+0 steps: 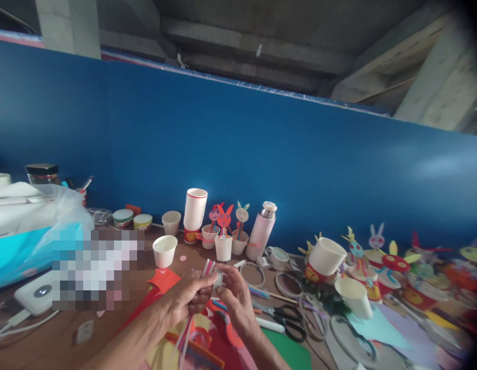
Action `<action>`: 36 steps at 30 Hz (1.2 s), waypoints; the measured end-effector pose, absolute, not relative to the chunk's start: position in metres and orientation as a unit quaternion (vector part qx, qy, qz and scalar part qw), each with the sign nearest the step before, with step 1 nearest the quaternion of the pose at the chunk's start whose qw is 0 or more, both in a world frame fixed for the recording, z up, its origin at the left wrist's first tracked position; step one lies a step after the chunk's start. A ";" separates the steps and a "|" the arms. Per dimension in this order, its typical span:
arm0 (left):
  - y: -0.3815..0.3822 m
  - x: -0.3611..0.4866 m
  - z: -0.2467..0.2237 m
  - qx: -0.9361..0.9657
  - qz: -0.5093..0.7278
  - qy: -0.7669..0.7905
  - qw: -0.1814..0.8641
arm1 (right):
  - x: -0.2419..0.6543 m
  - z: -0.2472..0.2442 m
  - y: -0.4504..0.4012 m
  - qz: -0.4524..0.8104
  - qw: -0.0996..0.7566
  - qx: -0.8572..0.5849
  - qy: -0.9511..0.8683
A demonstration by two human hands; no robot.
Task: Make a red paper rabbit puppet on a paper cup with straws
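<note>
A thin bundle of white and pink straws (184,341) runs through my left hand (194,294), whose fingers are closed around it. The straws' upper ends stick out above the thumb. Close beside it, my right hand (237,303) has its fingers bent around a small clear roll (218,280) that looks like tape, between the two hands. Under the hands lie red paper, cut paper pieces and an orange strip (202,354). To the right of my right hand are black-handled scissors (290,321) and a white pen (270,325).
Paper cups with rabbit figures (223,246) stand ahead, beside a cup stack (196,208) and a pink thermos (261,231). An upright paper cup (165,251) is at left. More cup figures (360,277) crowd the right. A blue partition (238,139) closes off the back.
</note>
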State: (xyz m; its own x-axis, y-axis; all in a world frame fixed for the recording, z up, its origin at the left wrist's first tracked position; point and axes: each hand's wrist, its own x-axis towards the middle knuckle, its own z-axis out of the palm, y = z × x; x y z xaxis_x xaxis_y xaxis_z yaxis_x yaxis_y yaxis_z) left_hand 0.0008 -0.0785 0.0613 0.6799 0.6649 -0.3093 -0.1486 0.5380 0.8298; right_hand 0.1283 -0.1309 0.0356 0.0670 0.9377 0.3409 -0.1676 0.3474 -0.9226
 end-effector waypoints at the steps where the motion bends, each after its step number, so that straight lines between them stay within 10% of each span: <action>1: -0.079 0.001 0.061 0.417 0.245 0.307 0.819 | 0.127 0.036 -0.131 0.438 0.640 -0.368 -0.513; 36: -0.077 0.001 0.058 0.423 0.255 0.275 0.825 | 0.127 0.046 -0.132 0.474 0.650 -0.356 -0.475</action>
State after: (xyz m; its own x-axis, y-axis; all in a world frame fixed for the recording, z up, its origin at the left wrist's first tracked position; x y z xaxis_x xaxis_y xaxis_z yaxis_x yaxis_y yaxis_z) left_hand 0.0011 -0.0768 0.0578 0.7195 0.6526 -0.2375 -0.1880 0.5123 0.8379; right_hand 0.1272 -0.1315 0.0461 0.0987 0.9551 0.2793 -0.2782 0.2960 -0.9138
